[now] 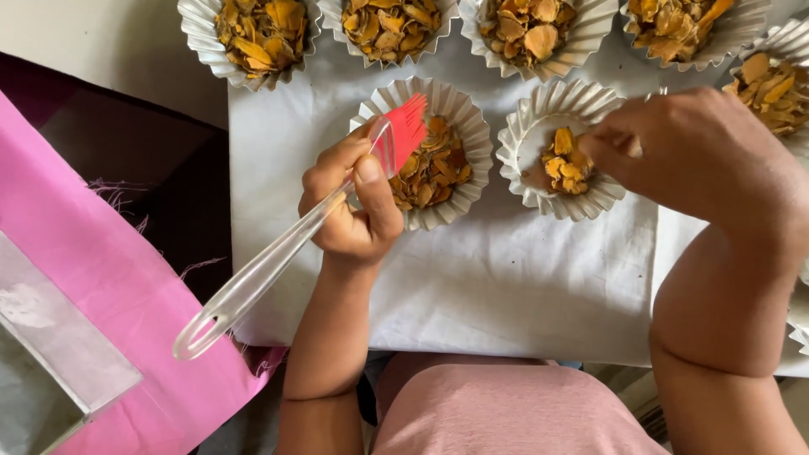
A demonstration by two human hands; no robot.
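The left hand point(354, 206) was closed tight around a brush point(286, 244) with a clear handle, its red bristles over a paper cup point(455, 105) full of orange-yellow chips. To the right, the right hand point(699, 152) pinched its fingertips together over a second, barely filled cup point(527, 135); whether it held anything could not be told. Both cups sat on a white cloth point(506, 278), with a row of full cups point(581, 34) farther away.

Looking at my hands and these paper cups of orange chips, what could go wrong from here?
1. The left hand grips the red-bristled brush with a clear plastic handle close to its head, so the long handle could swing into the pink cloth.
2. The right hand reaches over the partly filled white fluted paper cup; a nudge might tip this light cup.
3. The bristles hover at the fuller paper cup of orange chips and could flick pieces onto the white sheet.
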